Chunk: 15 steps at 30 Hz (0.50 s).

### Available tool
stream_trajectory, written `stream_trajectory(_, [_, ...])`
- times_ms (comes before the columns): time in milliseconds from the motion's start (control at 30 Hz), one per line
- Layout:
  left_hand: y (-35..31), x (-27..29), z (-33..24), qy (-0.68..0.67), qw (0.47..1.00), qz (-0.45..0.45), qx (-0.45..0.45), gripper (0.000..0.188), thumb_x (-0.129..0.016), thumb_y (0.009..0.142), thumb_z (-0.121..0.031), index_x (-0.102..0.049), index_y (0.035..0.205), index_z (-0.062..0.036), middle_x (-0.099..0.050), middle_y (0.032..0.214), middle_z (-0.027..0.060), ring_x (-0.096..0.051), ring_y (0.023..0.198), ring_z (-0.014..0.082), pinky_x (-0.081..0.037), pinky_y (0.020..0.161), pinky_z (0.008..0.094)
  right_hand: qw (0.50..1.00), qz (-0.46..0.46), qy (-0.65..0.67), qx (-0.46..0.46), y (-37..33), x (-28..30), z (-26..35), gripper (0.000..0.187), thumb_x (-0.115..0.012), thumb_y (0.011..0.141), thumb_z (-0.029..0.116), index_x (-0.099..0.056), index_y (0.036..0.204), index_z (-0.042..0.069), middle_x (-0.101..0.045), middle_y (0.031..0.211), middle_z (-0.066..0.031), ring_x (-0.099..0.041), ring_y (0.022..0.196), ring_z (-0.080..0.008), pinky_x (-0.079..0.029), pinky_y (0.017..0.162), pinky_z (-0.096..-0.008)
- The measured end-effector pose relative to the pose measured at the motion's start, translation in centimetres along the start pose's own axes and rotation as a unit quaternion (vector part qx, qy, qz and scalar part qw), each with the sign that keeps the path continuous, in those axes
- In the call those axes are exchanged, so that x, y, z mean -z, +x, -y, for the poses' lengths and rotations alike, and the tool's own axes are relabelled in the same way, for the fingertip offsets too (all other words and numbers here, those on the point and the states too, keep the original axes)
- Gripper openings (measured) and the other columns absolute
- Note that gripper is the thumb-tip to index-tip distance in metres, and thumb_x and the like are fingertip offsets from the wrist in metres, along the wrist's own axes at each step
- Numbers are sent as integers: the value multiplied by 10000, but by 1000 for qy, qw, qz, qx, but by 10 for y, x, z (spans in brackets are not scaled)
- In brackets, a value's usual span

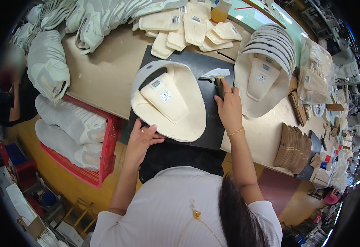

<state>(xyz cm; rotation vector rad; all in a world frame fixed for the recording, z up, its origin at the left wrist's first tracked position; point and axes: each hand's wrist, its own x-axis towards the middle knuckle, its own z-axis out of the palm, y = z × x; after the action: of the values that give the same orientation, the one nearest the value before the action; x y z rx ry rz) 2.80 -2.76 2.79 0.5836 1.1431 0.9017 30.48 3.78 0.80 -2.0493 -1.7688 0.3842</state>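
A cream and pale grey shoe upper (193, 108) lies on a black board (212, 123), its inside facing up. In its hollow rests a padded cream tongue piece (172, 109) with small labels. My left hand (144, 139) grips the upper's near left rim. To the right of the upper, my right hand (230, 108) is closed around a short, dark-handled tool (220, 87). A white, crumpled-looking piece (215, 74) is at the tool's far end; whether it belongs to the tool I cannot tell.
Nested uppers (246, 88) stand at the right, beyond them a plastic bag of pieces (315, 74). Cream tongue pads (194, 31) and a bottle of amber liquid (221, 11) lie at the back. A red crate (110, 144) holds uppers at left. Brown pieces (293, 148) stack at right.
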Motion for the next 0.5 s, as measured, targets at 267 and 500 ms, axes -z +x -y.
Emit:
stream_trajectory(267, [9,-9,10,43,998,-35,10,498,-571,935,-55,-317,1363,-35,-641,1003,139,-676,763,189,-584,662,290,961,85,263,2,-35,50,42,489,-561,896,81,-403,1356,32,-611,1069,-247,-630,864,-397,-507,770,-382])
stream_trajectory(500, [20,-8,5,64,997,-34,-21,452,-555,928,-24,-349,1329,9,-648,1023,163,-682,750,204,-584,635,287,952,259,65,151,-45,24,30,426,-529,947,171,-406,1331,32,-660,972,-203,-645,774,-391,-508,642,-439])
